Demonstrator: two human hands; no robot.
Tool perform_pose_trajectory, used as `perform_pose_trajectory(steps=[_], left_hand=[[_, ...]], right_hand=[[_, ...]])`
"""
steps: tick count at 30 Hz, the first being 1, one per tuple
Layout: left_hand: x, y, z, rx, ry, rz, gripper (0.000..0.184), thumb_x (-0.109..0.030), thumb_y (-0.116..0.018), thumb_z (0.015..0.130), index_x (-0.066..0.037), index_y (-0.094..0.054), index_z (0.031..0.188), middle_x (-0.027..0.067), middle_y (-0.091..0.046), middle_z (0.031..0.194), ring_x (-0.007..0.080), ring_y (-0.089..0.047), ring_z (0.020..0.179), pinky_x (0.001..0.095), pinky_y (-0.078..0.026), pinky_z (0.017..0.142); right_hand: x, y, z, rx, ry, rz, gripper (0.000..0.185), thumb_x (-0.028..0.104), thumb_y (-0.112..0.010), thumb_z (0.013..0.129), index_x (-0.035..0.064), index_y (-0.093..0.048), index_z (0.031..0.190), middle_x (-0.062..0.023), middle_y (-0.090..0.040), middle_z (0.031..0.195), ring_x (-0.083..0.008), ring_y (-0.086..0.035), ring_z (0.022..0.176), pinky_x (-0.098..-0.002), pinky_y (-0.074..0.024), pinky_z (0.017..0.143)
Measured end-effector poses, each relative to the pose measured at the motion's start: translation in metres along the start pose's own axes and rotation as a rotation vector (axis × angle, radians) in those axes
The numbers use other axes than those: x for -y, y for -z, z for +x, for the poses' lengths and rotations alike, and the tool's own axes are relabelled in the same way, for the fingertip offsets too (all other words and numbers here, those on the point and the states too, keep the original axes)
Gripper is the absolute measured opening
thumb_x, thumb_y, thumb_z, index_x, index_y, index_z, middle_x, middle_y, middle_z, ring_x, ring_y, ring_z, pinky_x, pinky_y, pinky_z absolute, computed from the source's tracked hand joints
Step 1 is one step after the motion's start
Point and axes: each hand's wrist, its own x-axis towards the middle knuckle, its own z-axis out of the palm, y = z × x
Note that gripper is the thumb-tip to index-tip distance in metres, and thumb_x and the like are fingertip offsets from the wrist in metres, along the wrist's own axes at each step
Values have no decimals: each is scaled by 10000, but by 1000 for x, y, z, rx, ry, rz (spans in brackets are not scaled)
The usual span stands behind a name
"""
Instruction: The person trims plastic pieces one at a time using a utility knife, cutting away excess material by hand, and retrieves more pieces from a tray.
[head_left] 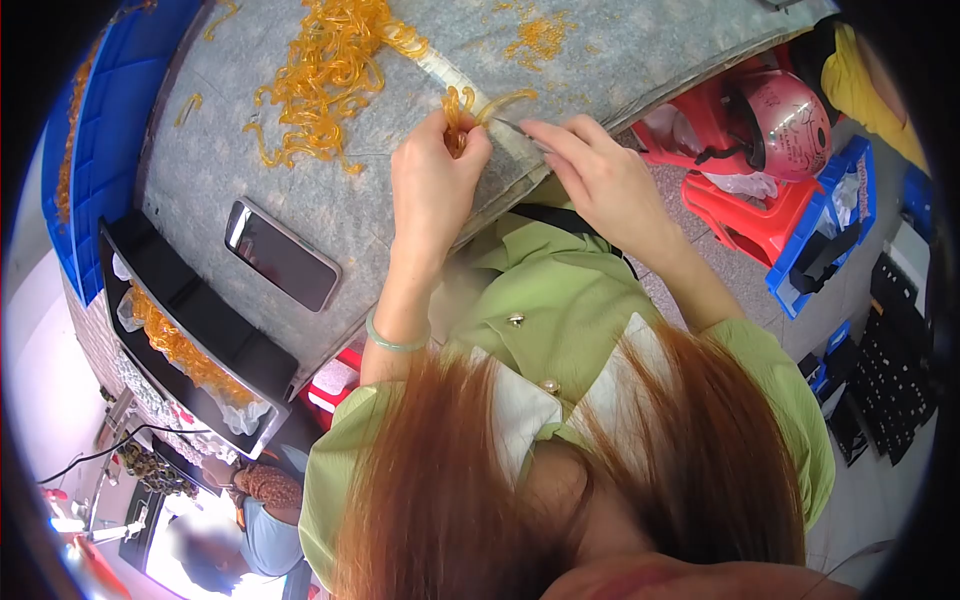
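Long reddish-brown hair hangs closest to the head camera, falling on both sides of the white collar of a light green shirt with round buttons. Beyond it, both forearms reach over the near edge of a grey table. The left hand, with a pale green bracelet on its wrist, is mostly closed, thumb and fingers pinching a small bunch of curved amber pieces whose ends stick out above and below the grip. The right hand has its fingers drawn together around a thin tool, its tip pointing at the bunch; whether it is a blade or tweezers I cannot tell. Just above that tip, a single amber strand slants out to the right. Under the work runs a whitish strip, and to its left lies a loose, tangled pile of the same curved pieces, with small amber bits scattered to its right. A dark-screened phone lies on the table left of the left forearm. At the left edge stand a blue bin and a black tray, with more amber pieces in clear plastic beside it. At lower left, another person appears; at right, a pink helmet rests near a red stool.
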Motion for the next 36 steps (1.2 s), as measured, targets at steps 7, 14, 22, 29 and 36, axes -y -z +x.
perform_pose_trajectory(steps=[7, 14, 22, 29, 36], left_hand=[[-2, 1, 0, 19, 32, 13, 168, -115, -604, 764, 41, -608, 827, 158, -601, 657, 225, -578, 565, 323, -455, 573], [1, 0, 0, 9, 6, -13, 165, -113, -606, 764, 41, -601, 824, 160, -601, 681, 230, -573, 578, 327, -448, 572], [7, -3, 0, -25, -94, 10, 151, -108, -603, 755, 38, -568, 764, 167, -551, 665, 290, -525, 573, 360, -424, 555], [10, -9, -3, -79, -106, 14, 152, -101, -605, 747, 32, -535, 723, 161, -533, 649, 292, -514, 564, 362, -420, 546], [16, -10, -4, -93, -95, -60, 144, -109, -611, 766, 17, -544, 743, 117, -545, 636, 210, -504, 536, 326, -418, 520]], right_hand=[[-2, -3, 5, -14, 29, -13, 249, 117, -543, 849, 130, -599, 1091, -98, -549, 826, -325, -593, 653, -413, -497, 565], [-1, -3, 8, 10, 30, -42, 250, 125, -540, 851, 133, -605, 1092, -94, -552, 823, -319, -594, 637, -407, -504, 564], [7, -3, 10, 86, 136, -233, 432, 19, -529, 741, 50, -535, 1172, -101, -522, 839, -276, -613, 626, -382, -507, 557], [7, -8, 10, 82, 160, -299, 474, 11, -534, 727, 32, -506, 1200, -95, -517, 861, -270, -615, 632, -374, -506, 549], [2, -4, -11, 20, 49, -208, 387, 42, -546, 804, 87, -536, 1188, -85, -529, 857, -281, -593, 634, -376, -493, 550]])
